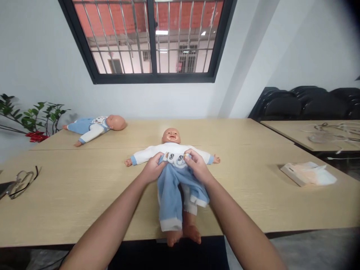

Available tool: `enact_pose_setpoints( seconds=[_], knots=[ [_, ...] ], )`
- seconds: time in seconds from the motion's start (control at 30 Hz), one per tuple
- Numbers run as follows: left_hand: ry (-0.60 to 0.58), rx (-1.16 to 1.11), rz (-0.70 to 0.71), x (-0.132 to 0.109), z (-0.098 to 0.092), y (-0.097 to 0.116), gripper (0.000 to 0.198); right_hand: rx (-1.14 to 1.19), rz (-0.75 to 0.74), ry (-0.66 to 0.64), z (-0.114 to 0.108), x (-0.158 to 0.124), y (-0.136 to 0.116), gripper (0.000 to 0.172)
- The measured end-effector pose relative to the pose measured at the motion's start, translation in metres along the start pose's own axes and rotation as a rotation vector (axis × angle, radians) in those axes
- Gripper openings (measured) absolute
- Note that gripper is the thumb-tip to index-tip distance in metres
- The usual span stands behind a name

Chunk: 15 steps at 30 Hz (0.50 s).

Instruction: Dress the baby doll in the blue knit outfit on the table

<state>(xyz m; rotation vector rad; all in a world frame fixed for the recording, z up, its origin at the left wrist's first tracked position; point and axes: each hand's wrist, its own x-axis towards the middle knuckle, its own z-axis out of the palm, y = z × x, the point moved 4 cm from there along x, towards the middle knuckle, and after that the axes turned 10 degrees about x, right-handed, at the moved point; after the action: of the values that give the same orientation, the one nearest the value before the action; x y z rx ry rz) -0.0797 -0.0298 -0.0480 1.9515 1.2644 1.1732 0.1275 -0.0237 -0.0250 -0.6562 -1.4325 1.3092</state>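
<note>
Baby doll (171, 150) lies on its back at centre of the light wood table (84, 195), head toward 12 o'clock, feet at 6 o'clock hanging just past the near table edge. Bald head, open-mouthed face. White long-sleeved top with blue cuffs; arms spread out flat toward 9 and 3 o'clock. Printed cartoon patch on the chest. Bare feet side by side.

Blue trousers (171, 195) with white cuffs cover the legs; waistband sits bunched at the doll's belly. The leg on the 7 o'clock side is drawn down long, its cuff near the ankle; the other leg is rucked up shorter, cuff around the knee region, white underlayer showing beneath.

Left hand (153, 168) is curled closed on the waistband at the doll's 9 o'clock side, fingers tucked into the fabric. Right hand (197, 165) is likewise clenched on the waistband at the 3 o'clock side, thumb up by the chest patch. Both forearms come in from 6 o'clock.

Around: second doll (94, 127) in blue and white lying at 10 o'clock, far side of table, well apart. Eyeglasses (21, 182) at 9 o'clock near the left edge. Pack of wipes (308, 174) at 3 o'clock. Potted plant (30, 118) with red flowers beyond the table at 10 o'clock. Barred window (149, 37) at 12 o'clock.
</note>
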Motion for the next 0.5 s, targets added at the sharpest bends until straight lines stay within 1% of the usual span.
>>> enact_pose_setpoints(
  seconds=[0.07,0.1,0.2,0.23,0.27,0.3,0.33,0.37,0.43,0.47,0.5],
  knots=[
    [0.06,-0.107,-0.022,0.0,0.001,0.0,0.024,-0.009,0.033,-0.066,0.005,-0.001,-0.004,0.042],
    [0.065,-0.153,-0.031,0.0,0.003,0.0,0.025,-0.035,0.037,-0.096,0.007,-0.002,-0.006,0.044],
    [0.043,-0.252,-0.064,-0.001,0.008,0.001,0.032,-0.139,0.084,-0.231,0.012,-0.005,-0.006,0.06],
    [0.035,-0.272,-0.073,-0.001,0.009,0.002,0.035,-0.159,0.102,-0.267,0.012,-0.005,-0.005,0.061],
    [0.021,-0.282,-0.077,-0.002,0.008,0.003,0.038,-0.166,0.113,-0.287,0.011,-0.006,-0.005,0.056],
    [-0.008,-0.28,-0.074,-0.003,0.008,0.004,0.041,-0.161,0.115,-0.278,0.009,-0.005,-0.004,0.048],
    [-0.064,-0.266,-0.061,-0.003,0.008,0.006,0.045,-0.146,0.109,-0.238,0.005,-0.005,-0.005,0.041],
    [-0.146,-0.237,-0.04,-0.004,0.008,0.009,0.05,-0.124,0.104,-0.178,0.001,-0.004,-0.005,0.037],
    [-0.333,-0.145,0.003,-0.007,0.008,0.014,0.064,-0.056,0.115,-0.065,-0.005,-0.002,-0.004,0.039],
    [-0.421,-0.098,0.011,-0.009,0.009,0.016,0.066,-0.013,0.128,-0.03,-0.006,-0.003,-0.002,0.041],
    [-0.493,-0.065,0.003,-0.01,0.01,0.017,0.064,0.035,0.145,-0.01,-0.006,-0.003,-0.001,0.043]
  ],
)
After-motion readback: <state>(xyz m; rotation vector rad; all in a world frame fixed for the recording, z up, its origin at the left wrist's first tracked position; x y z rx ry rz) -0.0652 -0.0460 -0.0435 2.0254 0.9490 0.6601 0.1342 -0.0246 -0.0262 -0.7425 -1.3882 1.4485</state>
